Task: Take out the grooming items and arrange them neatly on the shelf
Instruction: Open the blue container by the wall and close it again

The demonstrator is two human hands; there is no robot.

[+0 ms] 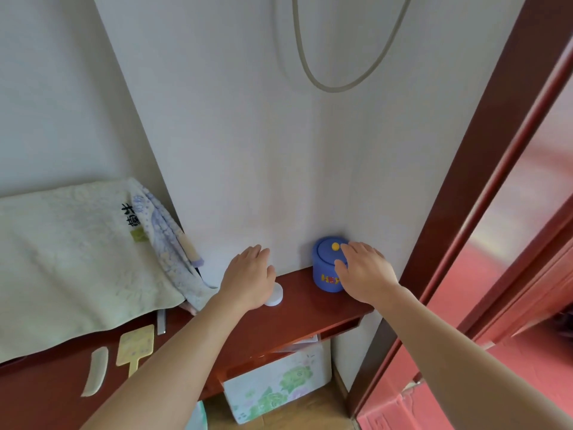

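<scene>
A round blue lidded container [325, 268] with a yellow knob stands on the dark red wooden shelf [310, 308] against the wall. My right hand [364, 274] rests against its right side, fingers curved around it, thumb on its front. A small white round jar [274, 294] sits on the shelf to the left. My left hand [248, 274] hovers over it with relaxed straight fingers, hiding most of it. Further left on the shelf lie a pale curved comb-like piece [94, 372], a yellow flat paddle [136, 346] and a small metal tool [161, 321].
A pale green towel [71, 259] and a floral cloth [173, 243] drape over the shelf's left part. Below the shelf stands a floral box [279, 386]. A red door frame [465, 212] borders the right. A cord loop [335, 57] hangs on the wall.
</scene>
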